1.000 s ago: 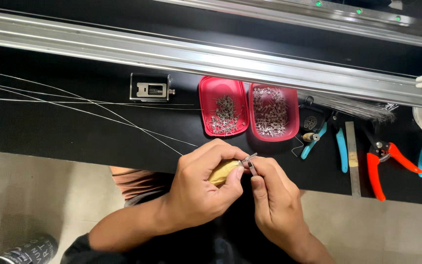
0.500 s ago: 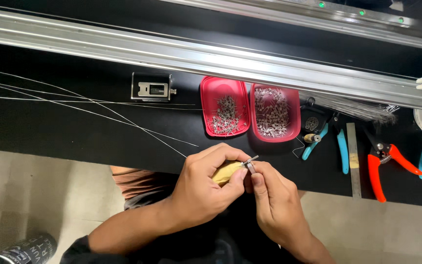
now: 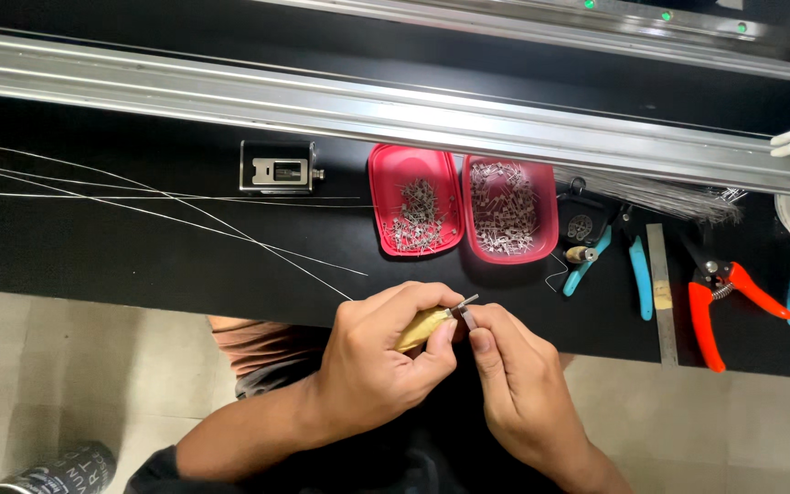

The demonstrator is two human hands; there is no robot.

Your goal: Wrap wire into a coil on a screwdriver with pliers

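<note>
The left hand [image 3: 381, 366] is curled tight around a small yellow-handled tool [image 3: 421, 327], its thumb pressed along the handle, while the right hand [image 3: 514, 384] meets it from the other side with thumb and forefinger pinched narrow on a tiny metal piece [image 3: 464, 307] at the tool's tip; both hands hover just off the near edge of the black worktable [image 3: 139, 256]. Along the far side of the table runs a long aluminium rail [image 3: 322, 101]. Thin steel wires [image 3: 166, 203] fan across the table's left part, one end reaching close to the left hand. Beyond the hands lie two red trays [image 3: 462, 212] side by side, each holding small metal parts. To the right lie orange-handled cutters [image 3: 720, 297], then blue-handled pliers [image 3: 616, 256], and left of the trays a small metal block [image 3: 278, 168].
</note>
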